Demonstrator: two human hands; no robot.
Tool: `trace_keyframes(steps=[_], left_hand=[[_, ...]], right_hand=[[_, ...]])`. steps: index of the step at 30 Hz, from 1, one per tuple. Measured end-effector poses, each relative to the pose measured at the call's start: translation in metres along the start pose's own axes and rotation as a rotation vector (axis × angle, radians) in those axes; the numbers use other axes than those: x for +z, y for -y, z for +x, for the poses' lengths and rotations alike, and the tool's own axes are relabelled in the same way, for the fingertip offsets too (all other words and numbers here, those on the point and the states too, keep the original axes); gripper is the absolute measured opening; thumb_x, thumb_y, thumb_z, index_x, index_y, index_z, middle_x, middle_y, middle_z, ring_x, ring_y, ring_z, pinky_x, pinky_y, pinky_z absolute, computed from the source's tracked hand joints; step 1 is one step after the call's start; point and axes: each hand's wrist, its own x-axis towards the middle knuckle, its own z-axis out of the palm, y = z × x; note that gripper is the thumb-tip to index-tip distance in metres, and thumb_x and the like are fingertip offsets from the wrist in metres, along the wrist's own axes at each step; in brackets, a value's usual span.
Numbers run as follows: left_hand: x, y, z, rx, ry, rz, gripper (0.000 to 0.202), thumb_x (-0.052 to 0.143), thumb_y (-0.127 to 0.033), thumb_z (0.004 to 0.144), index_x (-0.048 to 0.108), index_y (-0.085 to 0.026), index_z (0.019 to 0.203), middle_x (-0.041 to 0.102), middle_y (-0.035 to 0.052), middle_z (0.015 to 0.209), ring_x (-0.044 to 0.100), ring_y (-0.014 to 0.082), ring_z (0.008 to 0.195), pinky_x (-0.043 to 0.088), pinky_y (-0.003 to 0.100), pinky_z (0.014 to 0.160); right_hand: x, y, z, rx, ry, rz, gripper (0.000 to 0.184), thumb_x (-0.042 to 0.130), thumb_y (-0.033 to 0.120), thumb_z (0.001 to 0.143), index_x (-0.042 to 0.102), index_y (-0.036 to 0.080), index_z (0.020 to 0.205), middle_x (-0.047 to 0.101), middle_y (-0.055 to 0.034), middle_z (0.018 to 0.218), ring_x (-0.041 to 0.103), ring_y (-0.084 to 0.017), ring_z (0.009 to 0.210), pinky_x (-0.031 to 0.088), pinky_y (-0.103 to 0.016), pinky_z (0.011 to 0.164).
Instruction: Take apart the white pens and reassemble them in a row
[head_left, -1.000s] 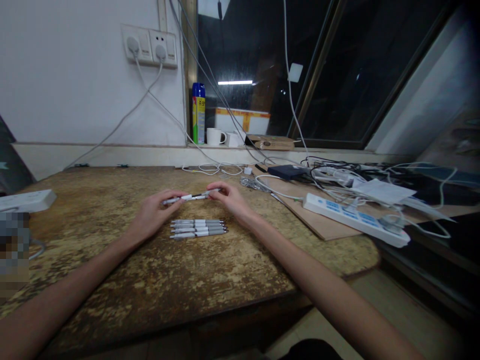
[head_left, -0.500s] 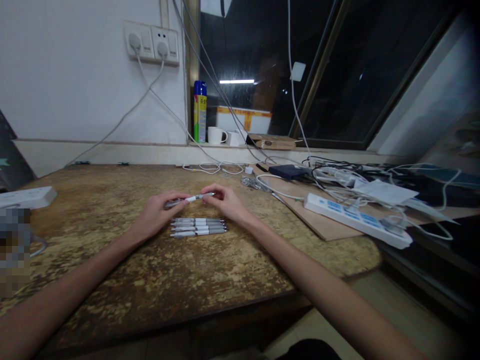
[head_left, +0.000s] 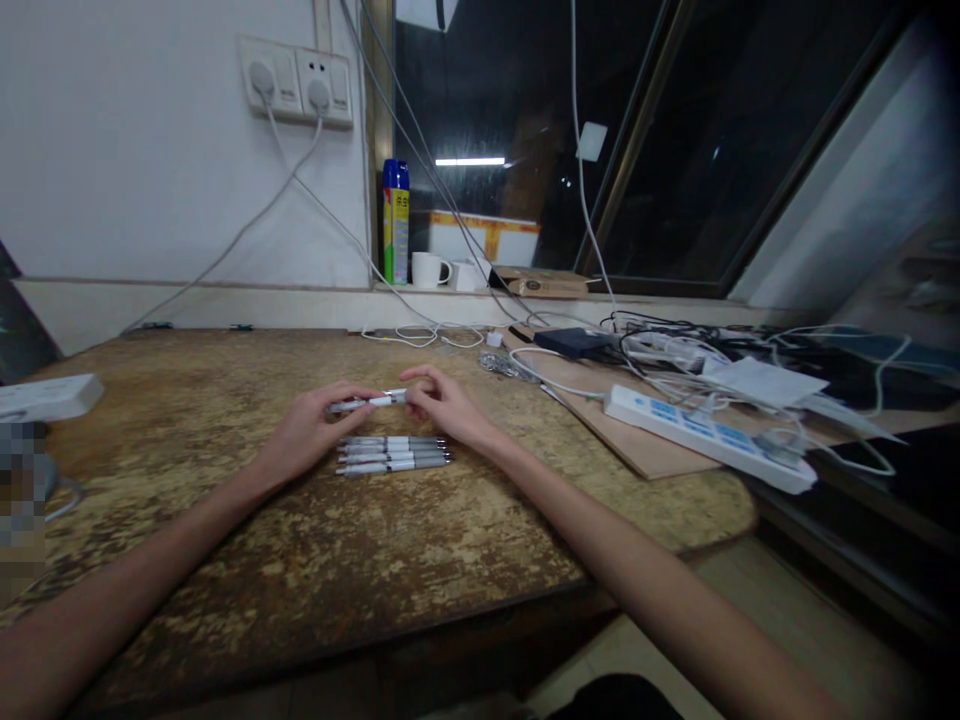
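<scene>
Pen [head_left: 388, 399] (partly white), left grip [head_left: 304, 428] pinching one end, right grip [head_left: 451, 410] the other

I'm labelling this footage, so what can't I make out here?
Head view:
- Held pen: one end hidden by the right hand.
- White block, far left: cut off by the picture edge.
- Spray can: fine print too small.
- Pixelated patch: contents blurred out.

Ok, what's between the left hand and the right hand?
In the head view, a pen: the left hand grips one end, and the other meets the right hand.
</scene>
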Motion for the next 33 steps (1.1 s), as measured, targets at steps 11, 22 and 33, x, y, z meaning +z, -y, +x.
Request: trace_keyframes(steps=[11,22,33], left_hand=[[-0.002,-0.002,-0.001,0.007,0.003,-0.009,0.042,0.058,-0.055,0.095,0.077,-0.026,0.117,0.076,0.0066,0.119,0.069,0.0276,0.108,0.048,0.040,0.103],[0.000,-0.003,0.000,0.014,-0.001,-0.025,0.040,0.060,-0.054,0.095,0.077,-0.026,0.117,0.077,0.0059,0.121,0.069,0.0275,0.111,0.048,0.039,0.103],[0.000,-0.002,-0.001,0.022,-0.007,-0.027,0.037,0.060,-0.052,0.096,0.077,-0.027,0.117,0.077,0.0049,0.120,0.070,0.0265,0.109,0.048,0.039,0.103]], right_hand=[[-0.004,0.005,0.000,0.075,0.085,-0.030,0.022,0.057,0.037,0.097,0.065,0.022,0.111,0.063,0.0019,0.069,0.057,-0.014,0.061,0.043,-0.027,0.058],[-0.004,0.008,-0.002,0.048,0.103,-0.037,0.021,0.058,0.038,0.096,0.068,0.022,0.106,0.065,0.0004,0.072,0.058,-0.015,0.065,0.044,-0.028,0.062],[-0.005,0.008,-0.001,-0.023,0.076,-0.073,0.018,0.065,0.033,0.092,0.068,0.022,0.106,0.067,0.0001,0.080,0.059,-0.015,0.072,0.046,-0.028,0.069]])
